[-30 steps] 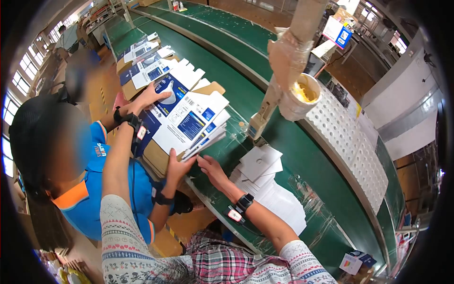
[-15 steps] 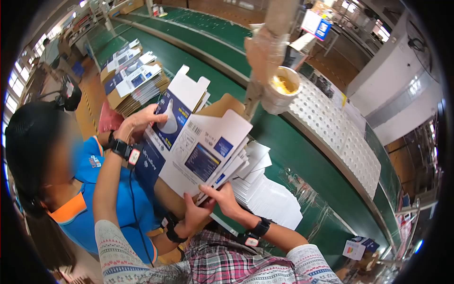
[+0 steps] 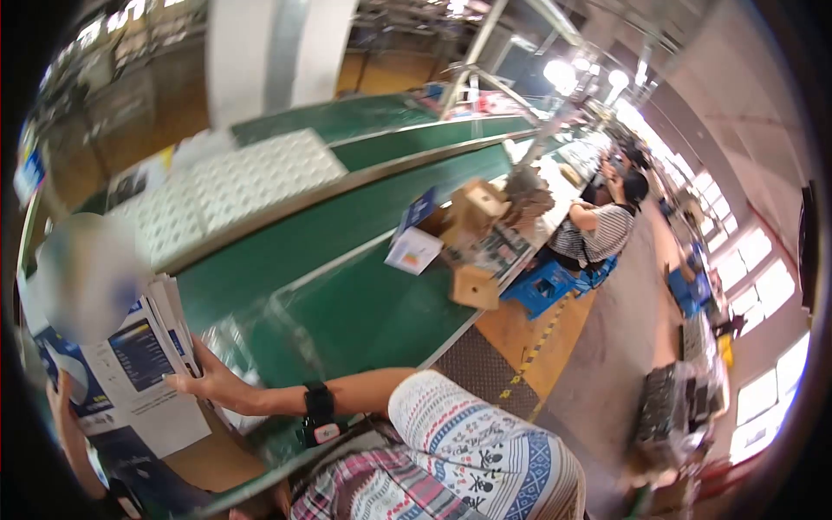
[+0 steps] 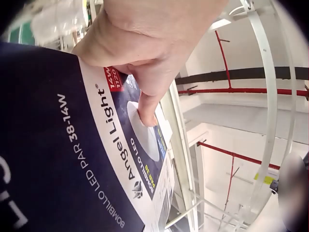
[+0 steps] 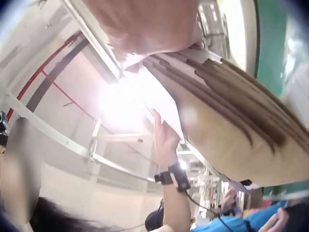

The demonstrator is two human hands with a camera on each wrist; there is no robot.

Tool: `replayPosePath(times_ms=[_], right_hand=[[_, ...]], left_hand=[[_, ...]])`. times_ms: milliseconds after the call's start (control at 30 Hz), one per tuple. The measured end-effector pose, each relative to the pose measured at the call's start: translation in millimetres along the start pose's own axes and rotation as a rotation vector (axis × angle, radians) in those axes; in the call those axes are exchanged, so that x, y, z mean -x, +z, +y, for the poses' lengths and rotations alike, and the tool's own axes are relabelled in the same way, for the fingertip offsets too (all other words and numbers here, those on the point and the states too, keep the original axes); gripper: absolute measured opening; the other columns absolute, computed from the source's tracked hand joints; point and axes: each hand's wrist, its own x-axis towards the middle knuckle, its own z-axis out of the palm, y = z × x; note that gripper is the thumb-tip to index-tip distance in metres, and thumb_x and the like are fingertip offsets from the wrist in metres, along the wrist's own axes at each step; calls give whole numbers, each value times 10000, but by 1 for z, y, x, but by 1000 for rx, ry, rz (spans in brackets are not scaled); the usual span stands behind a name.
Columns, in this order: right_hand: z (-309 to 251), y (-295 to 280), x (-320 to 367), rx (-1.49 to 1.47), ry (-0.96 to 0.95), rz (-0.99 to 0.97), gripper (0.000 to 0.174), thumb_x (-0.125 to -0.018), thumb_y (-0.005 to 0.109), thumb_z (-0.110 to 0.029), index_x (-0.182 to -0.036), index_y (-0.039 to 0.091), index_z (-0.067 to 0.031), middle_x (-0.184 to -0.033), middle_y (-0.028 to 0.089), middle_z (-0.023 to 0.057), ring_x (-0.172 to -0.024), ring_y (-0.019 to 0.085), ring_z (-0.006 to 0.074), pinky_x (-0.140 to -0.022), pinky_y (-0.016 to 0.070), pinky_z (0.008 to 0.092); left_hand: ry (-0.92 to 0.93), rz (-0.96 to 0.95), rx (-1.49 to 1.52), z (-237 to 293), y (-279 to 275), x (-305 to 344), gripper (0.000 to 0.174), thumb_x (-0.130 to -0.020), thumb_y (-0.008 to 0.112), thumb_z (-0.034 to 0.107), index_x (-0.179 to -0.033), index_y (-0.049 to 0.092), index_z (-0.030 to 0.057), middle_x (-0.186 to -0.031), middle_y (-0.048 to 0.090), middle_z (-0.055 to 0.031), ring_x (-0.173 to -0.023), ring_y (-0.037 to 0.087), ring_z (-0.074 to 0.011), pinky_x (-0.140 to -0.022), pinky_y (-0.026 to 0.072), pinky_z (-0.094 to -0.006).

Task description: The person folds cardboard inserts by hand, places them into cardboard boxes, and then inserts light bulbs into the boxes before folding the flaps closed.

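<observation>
The left hand (image 4: 147,41) and right hand (image 3: 218,383) grip 1 stack of printed cartons (image 3: 173,423) between them, gathered together, with the visible cartons flat and unassembled.

A factory workshop: long green flat worktable (image 3: 355,325), striped-shirted worker (image 3: 598,232) and bright paned windows (image 3: 766,282) towards three o'clock.

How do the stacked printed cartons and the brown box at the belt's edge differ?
The printed cartons show blue and white print; the brown box looks plain. The cartons form thin layers; the box is blocky. The left hand and right hand grip the cartons; neither touches the box.
</observation>
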Motion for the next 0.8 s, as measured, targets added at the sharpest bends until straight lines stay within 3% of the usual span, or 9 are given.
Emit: replayPosePath(times_ms=[133,200,300,333,400,467,567,700,800], right_hand=[[-65,-116,23,400,114,336,928,-728,683,-435,-1295,200,119,-1118,500,200,-1012,499,210,-870,419,297],[-42,-193,29,516,215,241,416,-820,573,-359,-931,637,37,-862,618,131,-820,585,218,-771,459,306],[-54,-264,59,444,250,356,291,-821,603,-239,-944,618,24,-829,632,110,-765,600,160,-675,489,287],[-26,-308,60,270,252,443,331,-795,640,-191,-1027,562,31,-866,619,104,-768,595,156,-671,489,287],[-13,-349,71,258,249,443,408,-796,650,-204,-1095,504,31,-1024,575,101,-869,577,171,-757,468,284],[-3,-387,84,271,302,411,433,-799,651,-225,-1104,498,42,-1019,578,98,-897,566,170,-791,451,283],[3,-414,88,247,445,366,468,-804,649,-237,-1129,483,55,-1042,577,113,-902,568,176,-792,452,286],[18,-446,96,347,566,385,479,-782,672,-261,-1101,495,49,-996,589,103,-870,572,163,-764,449,268],[35,-463,105,465,502,345,466,-812,633,-273,-1128,497,40,-1052,587,134,-921,573,210,-820,438,307]], left_hand=[[-30,-103,-11,-20,128,-54,377,-857,558,184,-1162,488,-27,-1097,571,-123,-951,589,-210,-778,506,-342],[-286,-234,62,-33,203,-33,415,-881,516,199,-1244,450,10,-1195,499,-90,-993,545,-181,-731,519,-337],[-264,-299,81,-120,283,-35,467,-854,555,195,-1287,424,80,-1197,487,-84,-962,542,-190,-801,508,-335],[396,-420,-547,-167,292,-44,471,-842,575,170,-1286,434,102,-1197,488,-91,-942,543,-192,-769,499,-295],[-451,-93,99,-148,348,-31,488,-773,679,261,-1126,522,-38,-1040,576,-122,-899,553,-165,-712,455,-298],[-249,-87,147,-199,371,-28,521,-737,704,373,-993,537,-50,-840,578,-64,-814,542,-136,-711,449,-250],[-464,-27,-54,-244,377,-24,596,-756,663,402,-1062,498,-82,-929,569,-162,-829,547,-205,-710,448,-298],[-94,-79,-694,-230,381,19,584,-736,646,332,-1051,481,-132,-990,515,-279,-987,471,-412,-860,403,-431],[110,-89,-805,-230,353,62,480,-768,615,235,-1116,479,-65,-1062,483,-249,-1026,452,-379,-907,372,-404]])
